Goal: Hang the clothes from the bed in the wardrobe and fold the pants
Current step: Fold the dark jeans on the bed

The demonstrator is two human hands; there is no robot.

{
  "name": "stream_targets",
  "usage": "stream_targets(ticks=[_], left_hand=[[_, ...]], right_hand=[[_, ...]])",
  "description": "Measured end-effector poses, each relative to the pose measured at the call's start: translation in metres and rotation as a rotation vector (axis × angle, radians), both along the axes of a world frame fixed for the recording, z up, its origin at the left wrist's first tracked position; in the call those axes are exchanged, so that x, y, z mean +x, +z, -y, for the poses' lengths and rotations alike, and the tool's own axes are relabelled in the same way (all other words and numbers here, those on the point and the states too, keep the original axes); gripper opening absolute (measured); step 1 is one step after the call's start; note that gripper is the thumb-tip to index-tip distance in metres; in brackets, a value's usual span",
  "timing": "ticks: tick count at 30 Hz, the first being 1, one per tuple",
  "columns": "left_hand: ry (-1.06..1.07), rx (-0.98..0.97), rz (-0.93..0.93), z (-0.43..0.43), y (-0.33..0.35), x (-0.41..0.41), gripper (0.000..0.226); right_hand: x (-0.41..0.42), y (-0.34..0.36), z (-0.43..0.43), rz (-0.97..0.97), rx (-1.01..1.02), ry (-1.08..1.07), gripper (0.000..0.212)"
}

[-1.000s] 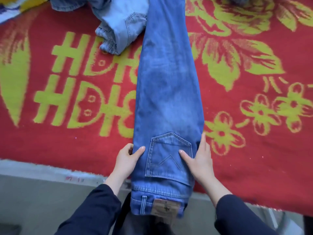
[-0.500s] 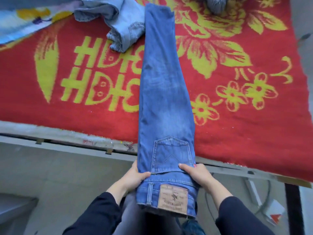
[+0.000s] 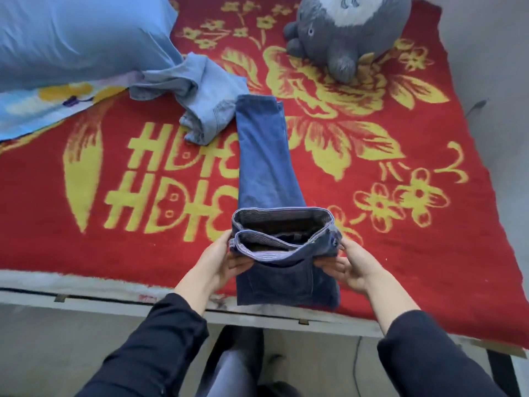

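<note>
Red-and-yellow flowered blanket (image 3: 429,253) covers the bed. Blue jeans (image 3: 266,167) lie lengthwise on it, legs pointing away, waist end lifted near the front edge, waistband gaping. Left hand (image 3: 220,262) and right hand (image 3: 355,267) each grip one side of the waist, fingers curled under. Crumpled pale denim (image 3: 200,93) just beside the far leg; blue pillow (image 3: 80,38) and grey plush toy (image 3: 343,30) beyond.

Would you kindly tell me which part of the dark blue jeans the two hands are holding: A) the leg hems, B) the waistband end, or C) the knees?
B: the left hand and the right hand grip the two sides of the open waistband of the dark blue jeans, while the leg hems lie at the far end on the red blanket.
</note>
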State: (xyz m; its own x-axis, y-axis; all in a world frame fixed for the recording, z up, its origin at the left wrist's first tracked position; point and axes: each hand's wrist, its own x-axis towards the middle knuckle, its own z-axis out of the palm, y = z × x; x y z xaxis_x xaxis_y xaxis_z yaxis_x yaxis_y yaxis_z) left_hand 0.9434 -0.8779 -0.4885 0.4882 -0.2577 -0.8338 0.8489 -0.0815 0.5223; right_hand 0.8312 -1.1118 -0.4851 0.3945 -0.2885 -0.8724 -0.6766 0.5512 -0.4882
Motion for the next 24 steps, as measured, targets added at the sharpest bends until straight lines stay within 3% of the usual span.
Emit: stream_targets(ticks=[7,15,17,20,22,24], left_hand=[[-0.028,-0.075,0.040,0.053,-0.016,0.158,0.032],[0.014,-0.083,0.407,0.134,-0.026,0.334,0.039],[-0.029,-0.081,0.485,0.145,-0.048,0.344,0.043],[-0.485,0.198,0.782,0.141,-0.105,0.298,0.056],[-0.944,0.379,0.854,0.123,-0.146,0.243,0.060],[-1.296,0.618,0.958,0.100,-0.171,0.191,0.064]], right_hand=[[0.156,-0.012,0.050,0.060,-0.112,-0.071,0.039],[0.335,-0.011,0.097,0.280,-0.178,-0.061,0.037],[0.346,-0.034,0.089,0.267,-0.358,0.044,0.040],[0.306,-0.093,0.066,0.037,-0.810,0.605,0.054],[0.257,-0.128,0.048,-0.104,-0.923,1.045,0.067],[0.209,-0.157,0.039,-0.124,-1.027,1.256,0.073]])
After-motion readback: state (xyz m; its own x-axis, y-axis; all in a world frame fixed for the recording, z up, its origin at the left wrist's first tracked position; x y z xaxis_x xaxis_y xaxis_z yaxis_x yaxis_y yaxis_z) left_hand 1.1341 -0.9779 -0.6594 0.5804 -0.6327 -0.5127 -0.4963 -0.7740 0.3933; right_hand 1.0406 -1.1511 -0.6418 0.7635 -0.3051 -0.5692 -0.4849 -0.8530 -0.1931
